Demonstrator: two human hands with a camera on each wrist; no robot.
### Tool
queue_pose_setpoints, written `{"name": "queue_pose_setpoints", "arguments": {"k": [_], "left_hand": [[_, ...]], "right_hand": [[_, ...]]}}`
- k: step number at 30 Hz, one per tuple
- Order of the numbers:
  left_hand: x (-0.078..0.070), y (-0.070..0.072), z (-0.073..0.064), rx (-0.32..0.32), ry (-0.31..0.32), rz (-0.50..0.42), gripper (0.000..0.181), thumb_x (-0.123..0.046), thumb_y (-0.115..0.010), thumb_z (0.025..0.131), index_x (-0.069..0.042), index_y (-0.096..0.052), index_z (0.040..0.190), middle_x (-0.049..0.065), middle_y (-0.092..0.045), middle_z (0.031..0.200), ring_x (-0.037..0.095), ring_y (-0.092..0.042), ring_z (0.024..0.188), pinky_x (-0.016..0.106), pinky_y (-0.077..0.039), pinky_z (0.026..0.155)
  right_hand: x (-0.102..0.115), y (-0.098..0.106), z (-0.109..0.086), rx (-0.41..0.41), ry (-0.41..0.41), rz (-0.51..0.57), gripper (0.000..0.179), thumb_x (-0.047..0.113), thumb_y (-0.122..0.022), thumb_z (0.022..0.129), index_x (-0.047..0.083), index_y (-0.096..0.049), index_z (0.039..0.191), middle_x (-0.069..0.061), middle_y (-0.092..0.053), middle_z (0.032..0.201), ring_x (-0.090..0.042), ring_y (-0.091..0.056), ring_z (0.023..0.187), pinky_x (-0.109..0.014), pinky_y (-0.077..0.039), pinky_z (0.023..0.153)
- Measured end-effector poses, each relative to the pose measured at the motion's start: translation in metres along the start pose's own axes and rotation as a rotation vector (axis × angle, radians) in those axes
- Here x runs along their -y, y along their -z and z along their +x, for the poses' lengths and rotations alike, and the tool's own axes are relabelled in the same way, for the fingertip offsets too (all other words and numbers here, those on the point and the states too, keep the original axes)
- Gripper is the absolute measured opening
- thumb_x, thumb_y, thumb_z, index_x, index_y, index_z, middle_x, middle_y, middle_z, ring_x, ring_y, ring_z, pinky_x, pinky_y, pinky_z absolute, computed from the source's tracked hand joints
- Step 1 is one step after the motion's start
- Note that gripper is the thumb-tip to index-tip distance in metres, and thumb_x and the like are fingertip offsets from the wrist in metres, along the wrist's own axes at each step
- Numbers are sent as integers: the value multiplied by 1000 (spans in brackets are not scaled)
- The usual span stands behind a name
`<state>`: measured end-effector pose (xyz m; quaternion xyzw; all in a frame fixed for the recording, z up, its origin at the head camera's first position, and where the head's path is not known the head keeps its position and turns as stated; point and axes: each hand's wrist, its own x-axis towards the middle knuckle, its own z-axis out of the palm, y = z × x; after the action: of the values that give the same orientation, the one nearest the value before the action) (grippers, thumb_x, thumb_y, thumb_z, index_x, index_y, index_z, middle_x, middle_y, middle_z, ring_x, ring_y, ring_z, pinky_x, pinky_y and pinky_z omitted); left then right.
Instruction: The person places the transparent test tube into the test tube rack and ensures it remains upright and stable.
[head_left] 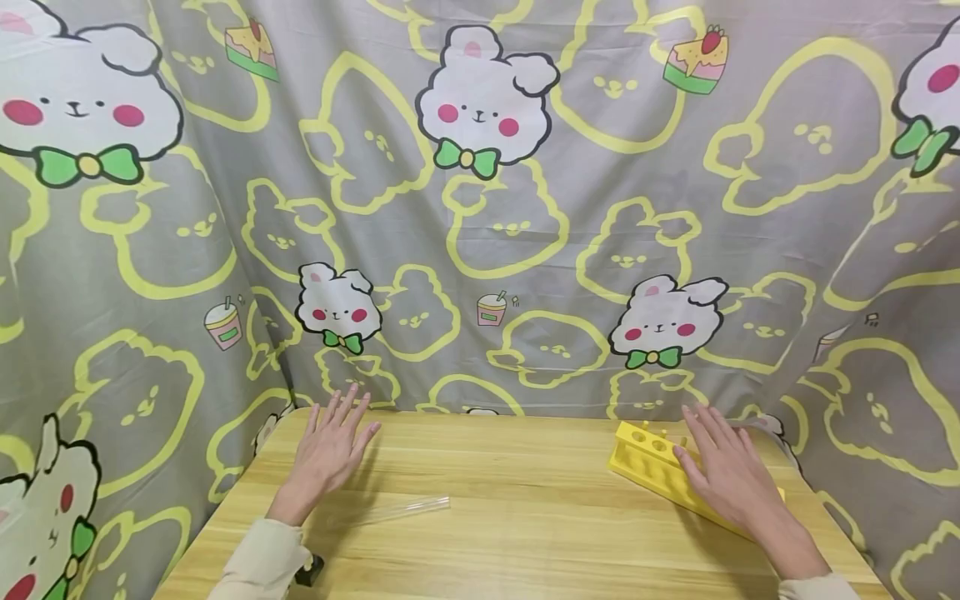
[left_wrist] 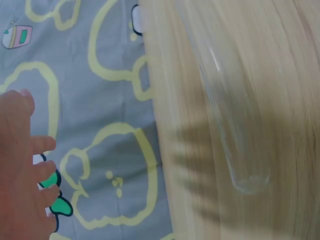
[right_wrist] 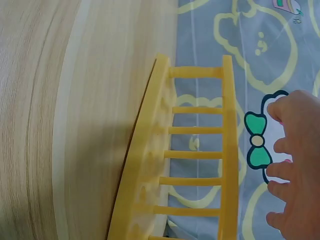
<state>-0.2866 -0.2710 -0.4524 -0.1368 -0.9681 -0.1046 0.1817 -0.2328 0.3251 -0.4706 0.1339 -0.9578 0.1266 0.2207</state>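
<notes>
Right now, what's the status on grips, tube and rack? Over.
Left grip open, empty. Right grip open, empty, hiding part of the yellow rack in head view. Clear tube lying on table, unheld.

Soft shadows fall on the table (head_left: 517, 508); wrist views look dimmer.

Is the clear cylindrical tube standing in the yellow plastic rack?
No, the clear tube lies on the wood-grain table, apart from the yellow rack.
</notes>
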Motion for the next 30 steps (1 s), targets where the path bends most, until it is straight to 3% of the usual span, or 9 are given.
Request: {"name": "queue_pose_setpoints", "arguments": {"k": [9, 15, 21, 30], "left_hand": [[-5, -2, 0, 28, 9, -11, 65, -50, -34, 110, -7, -35, 159, 16, -18, 168, 44, -14, 153, 62, -1, 122], [-11, -5, -2, -16, -11, -22, 63, -48, -38, 110, -5, -40, 157, 19, -25, 166, 45, -19, 152, 65, -6, 122], [-20, -9, -3, -11, -22, -47, 62, -49, -38, 110, -8, -41, 157, 19, -26, 166, 43, -20, 152, 66, -6, 121], [-31, -12, -3, -14, -35, -65, 59, -47, -42, 110, -10, -45, 155, 19, -28, 165, 45, -26, 150, 66, -10, 121]], "right_hand": [[2, 6, -7, -50, 15, 5, 68, 30, -54, 106, 4, -26, 162, -29, -27, 162, -46, -19, 151, -64, 2, 121], [1, 7, -12, -106, 43, 46, 65, 24, -62, 103, 3, -35, 158, -28, -33, 159, -50, -33, 142, -70, -12, 118], [0, 9, -19, -156, 41, 88, 63, 21, -64, 102, 5, -38, 157, -29, -41, 153, -53, -40, 134, -60, -15, 123], [2, 10, -28, -157, -16, 164, 64, 20, -67, 101, 6, -40, 157, -29, -44, 150, -56, -42, 129, -73, -23, 112]]}}
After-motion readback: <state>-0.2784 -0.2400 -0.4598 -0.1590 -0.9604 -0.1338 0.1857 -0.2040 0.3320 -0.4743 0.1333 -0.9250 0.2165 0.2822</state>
